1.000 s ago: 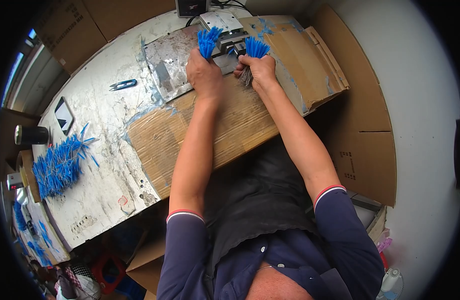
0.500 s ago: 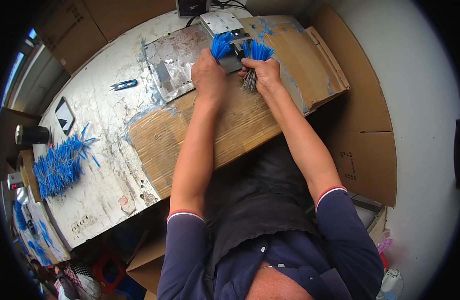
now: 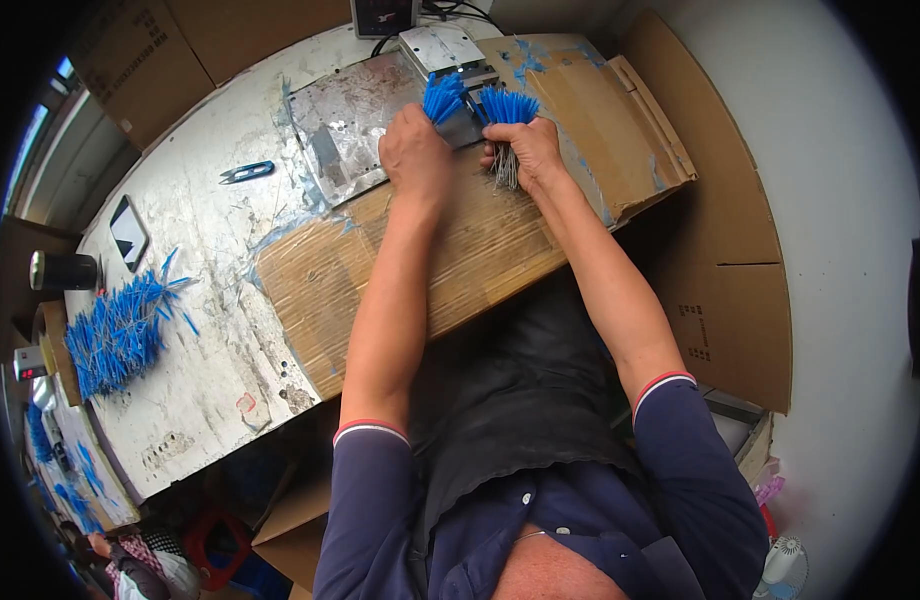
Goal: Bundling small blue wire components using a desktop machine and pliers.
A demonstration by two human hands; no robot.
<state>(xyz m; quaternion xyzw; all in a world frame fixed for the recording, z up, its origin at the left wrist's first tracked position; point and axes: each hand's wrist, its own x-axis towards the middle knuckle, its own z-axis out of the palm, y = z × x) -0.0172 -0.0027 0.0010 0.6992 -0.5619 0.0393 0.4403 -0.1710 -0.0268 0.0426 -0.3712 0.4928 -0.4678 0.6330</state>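
Head view: left hand (image 3: 412, 150) clasps 1 blue-tipped bundle (image 3: 442, 97), right hand (image 3: 532, 148) a 2nd bundle (image 3: 510, 105), above the table (image 3: 215, 235) toward its far edge; likely light, springy, apt to slip, best gripped below the tips.

Single head-worn fisheye view, looking down past near forearms (image 3: 385, 300) onto workbench (image 3: 210, 230); edges bend toward rim.

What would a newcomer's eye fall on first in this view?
Probably the bright blue bunch of thin strands in the left hand and the blue-topped bunch with thin grey ends in the right hand, side by side at upper centre. Next, likely the large heap of blue-and-grey strands on the worn white table, at far left.
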